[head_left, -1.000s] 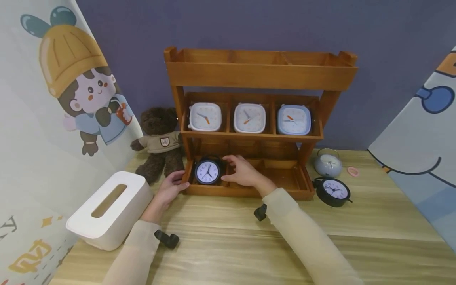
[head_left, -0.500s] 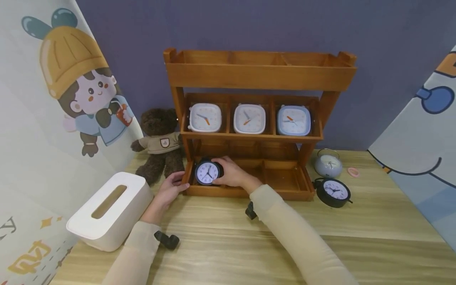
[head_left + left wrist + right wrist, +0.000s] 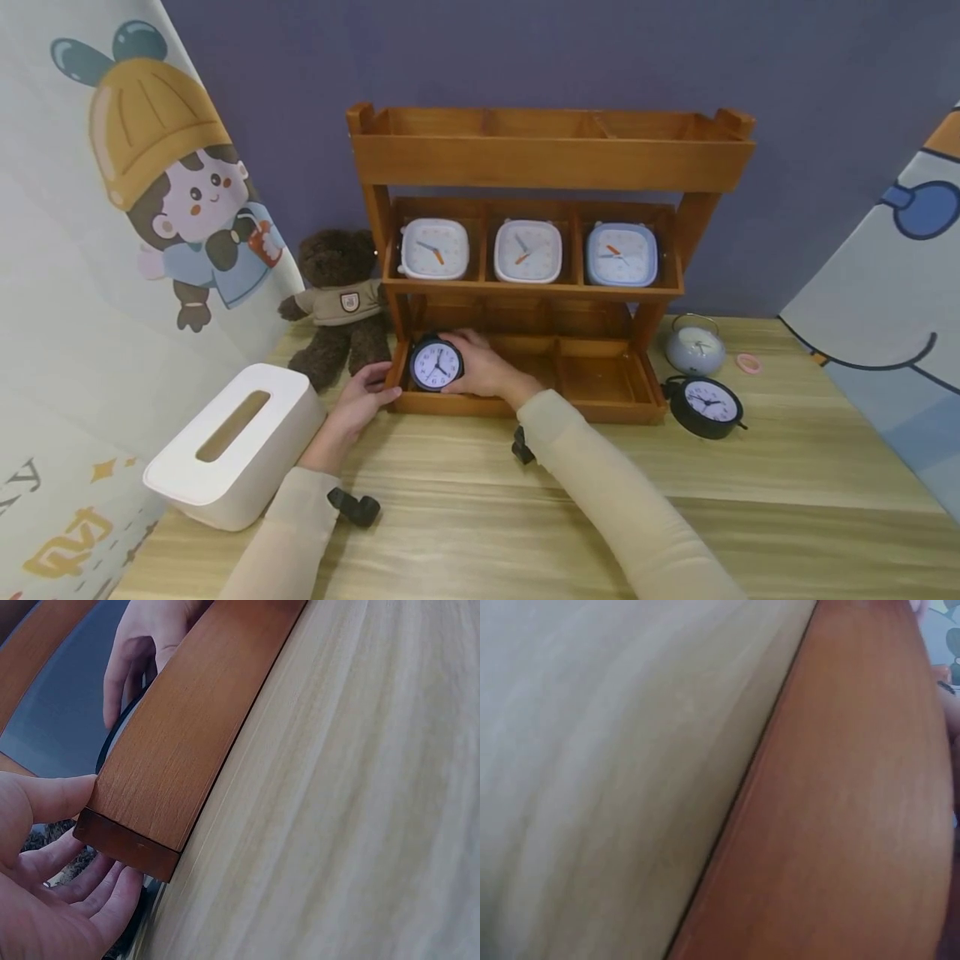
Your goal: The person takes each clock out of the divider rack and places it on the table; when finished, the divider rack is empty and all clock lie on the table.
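A round black alarm clock (image 3: 437,364) with a white dial stands in the bottom-left compartment of the brown wooden shelf (image 3: 547,162). My right hand (image 3: 482,368) holds this clock by its right side, the thumb low near the dial and the fingers at the upper edge. At the bottom tier's left front corner, my left hand (image 3: 352,415) grips the shelf. The left wrist view shows its thumb on the front board (image 3: 184,727) and the other fingers at the board's end. In the right wrist view the board hides most of the right hand.
Two white clocks (image 3: 435,249) and a blue one (image 3: 622,255) sit in the middle tier. Right of the shelf are a grey clock (image 3: 696,350), another black clock (image 3: 706,407) and a pink ring (image 3: 748,363). A teddy bear (image 3: 341,304) and a white tissue box (image 3: 240,442) stand left.
My right hand has moved left onto the black clock and taken hold of it. The clock has shifted very slightly left. My left hand stays at the shelf corner.
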### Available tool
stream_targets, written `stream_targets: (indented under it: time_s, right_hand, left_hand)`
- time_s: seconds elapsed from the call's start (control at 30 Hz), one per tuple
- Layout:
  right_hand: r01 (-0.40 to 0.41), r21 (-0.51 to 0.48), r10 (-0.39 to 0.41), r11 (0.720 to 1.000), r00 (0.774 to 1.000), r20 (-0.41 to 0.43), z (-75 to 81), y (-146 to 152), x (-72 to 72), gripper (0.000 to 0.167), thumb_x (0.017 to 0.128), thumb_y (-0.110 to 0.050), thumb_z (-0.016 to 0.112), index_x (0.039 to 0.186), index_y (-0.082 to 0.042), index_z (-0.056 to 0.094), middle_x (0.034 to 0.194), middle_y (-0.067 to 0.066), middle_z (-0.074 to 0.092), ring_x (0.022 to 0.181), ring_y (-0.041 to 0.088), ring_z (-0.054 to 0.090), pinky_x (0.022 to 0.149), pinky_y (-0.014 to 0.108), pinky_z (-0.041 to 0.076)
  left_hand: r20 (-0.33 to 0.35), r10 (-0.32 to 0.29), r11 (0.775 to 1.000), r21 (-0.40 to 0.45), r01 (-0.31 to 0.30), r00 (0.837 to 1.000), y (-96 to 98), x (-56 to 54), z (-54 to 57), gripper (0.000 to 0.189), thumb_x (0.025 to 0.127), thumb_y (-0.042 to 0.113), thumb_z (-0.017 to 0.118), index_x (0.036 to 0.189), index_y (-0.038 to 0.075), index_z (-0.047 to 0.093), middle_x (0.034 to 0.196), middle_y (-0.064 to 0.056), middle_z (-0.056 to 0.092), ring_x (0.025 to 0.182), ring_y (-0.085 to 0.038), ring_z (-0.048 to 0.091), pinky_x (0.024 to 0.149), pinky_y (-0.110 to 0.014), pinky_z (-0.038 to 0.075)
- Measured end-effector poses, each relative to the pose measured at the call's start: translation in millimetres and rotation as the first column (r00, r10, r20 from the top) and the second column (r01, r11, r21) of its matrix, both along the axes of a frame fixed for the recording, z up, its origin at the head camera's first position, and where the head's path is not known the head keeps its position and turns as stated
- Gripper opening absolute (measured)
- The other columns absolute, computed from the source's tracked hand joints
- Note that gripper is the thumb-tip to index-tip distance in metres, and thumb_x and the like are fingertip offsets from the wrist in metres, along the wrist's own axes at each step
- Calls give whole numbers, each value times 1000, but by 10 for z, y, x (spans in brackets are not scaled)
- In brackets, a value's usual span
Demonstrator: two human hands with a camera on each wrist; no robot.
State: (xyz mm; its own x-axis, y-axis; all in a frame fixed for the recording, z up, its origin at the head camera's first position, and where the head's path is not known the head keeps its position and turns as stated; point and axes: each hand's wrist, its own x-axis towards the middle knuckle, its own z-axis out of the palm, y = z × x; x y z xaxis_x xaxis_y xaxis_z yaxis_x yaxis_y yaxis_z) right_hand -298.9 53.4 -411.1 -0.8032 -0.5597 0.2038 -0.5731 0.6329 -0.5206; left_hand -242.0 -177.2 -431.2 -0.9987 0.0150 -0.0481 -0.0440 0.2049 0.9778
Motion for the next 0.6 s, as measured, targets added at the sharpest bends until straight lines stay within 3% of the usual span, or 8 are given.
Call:
stream_targets:
  time_s: [0.17,0.4,0.6]
  right_hand:
    - [-62,4,62,998,996,-60,-56,-14,-54,94,69,-25,90,145,-1,42,143,19,39,131,35,36,109,49,24]
    - [-90,-35,87,995,992,-95,-104,11,-114,94,65,-27,92,142,0,45,140,18,45,127,34,42,104,44,34]
    - [-121,-57,111,991,982,-151,-142,40,-144,94,64,-28,93,140,2,46,136,18,47,123,32,46,104,41,35]
  left_hand:
    - [0,0,1000,6,0,1000,-6,-7,-3,54,91,-4,62,140,-10,40,136,-31,42,122,-42,44,87,-30,42]
    - [2,-5,1000,18,5,1000,-10,-25,-21,55,91,-5,62,140,-11,38,137,-33,41,123,-44,43,88,-31,41]
    - [1,6,1000,6,-6,1000,5,-1,-8,53,91,-5,61,140,-10,40,136,-31,43,122,-42,44,92,-37,41]
